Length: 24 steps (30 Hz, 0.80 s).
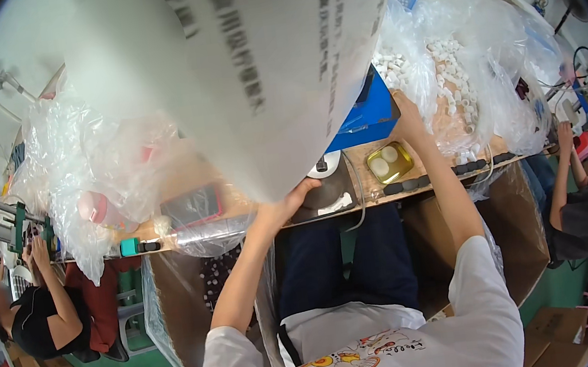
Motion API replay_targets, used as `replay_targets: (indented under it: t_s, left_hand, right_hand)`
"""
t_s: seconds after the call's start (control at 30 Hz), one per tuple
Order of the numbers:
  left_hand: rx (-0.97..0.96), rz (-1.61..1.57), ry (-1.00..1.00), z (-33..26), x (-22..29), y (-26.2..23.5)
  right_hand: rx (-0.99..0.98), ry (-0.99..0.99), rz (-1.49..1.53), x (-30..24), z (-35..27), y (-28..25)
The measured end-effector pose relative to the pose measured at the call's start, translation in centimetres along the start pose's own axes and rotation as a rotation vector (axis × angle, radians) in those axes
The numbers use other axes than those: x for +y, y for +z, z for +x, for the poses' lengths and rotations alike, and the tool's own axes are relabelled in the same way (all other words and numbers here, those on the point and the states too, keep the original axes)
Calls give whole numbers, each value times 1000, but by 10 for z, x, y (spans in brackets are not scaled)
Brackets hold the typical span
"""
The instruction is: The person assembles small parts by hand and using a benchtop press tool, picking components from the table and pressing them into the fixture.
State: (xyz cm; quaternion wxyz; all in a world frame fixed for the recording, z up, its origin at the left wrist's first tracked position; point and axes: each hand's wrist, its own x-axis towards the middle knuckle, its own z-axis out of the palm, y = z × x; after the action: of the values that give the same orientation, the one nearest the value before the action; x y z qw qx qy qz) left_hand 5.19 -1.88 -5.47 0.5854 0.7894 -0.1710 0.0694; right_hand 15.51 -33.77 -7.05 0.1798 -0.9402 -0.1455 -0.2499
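Observation:
A large white sheet (279, 60) with printed dark characters hangs very near the view and covers much of the table. At its lower edge is my left hand (288, 205), its thumb stretched out next to a round white part (326, 165). The other fingers of that hand are hidden behind the sheet. Farther right, my right hand (409, 119) has its fingers bent against the right side of a blue box (368, 127). A yellow-rimmed dish (390, 163) holding pale round pieces lies between my right forearm and the round part.
Clear plastic bags with many small white pieces (449, 80) cover the right side. Plastic sheeting (95, 149), a pink-capped container (95, 208) and a wrapped dark tray (193, 207) sit left. Open cardboard boxes (190, 291) flank my legs. People work at both sides.

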Motion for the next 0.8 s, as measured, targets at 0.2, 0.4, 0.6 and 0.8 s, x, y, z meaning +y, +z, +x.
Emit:
replay_targets:
  t_s: [0.2, 0.4, 0.6, 0.8]
  left_hand:
    - [308, 507, 200, -13, 10, 23]
    - [235, 415, 323, -10, -11, 15]
    - [368, 499, 252, -20, 8, 29]
    - [190, 374, 113, -17, 7, 15]
  right_hand:
    - [-32, 149, 104, -17, -8, -11]
    - [1, 115, 131, -14, -16, -16]
    - [53, 135, 219, -22, -21, -21]
    - [61, 137, 269, -31, -25, -23]
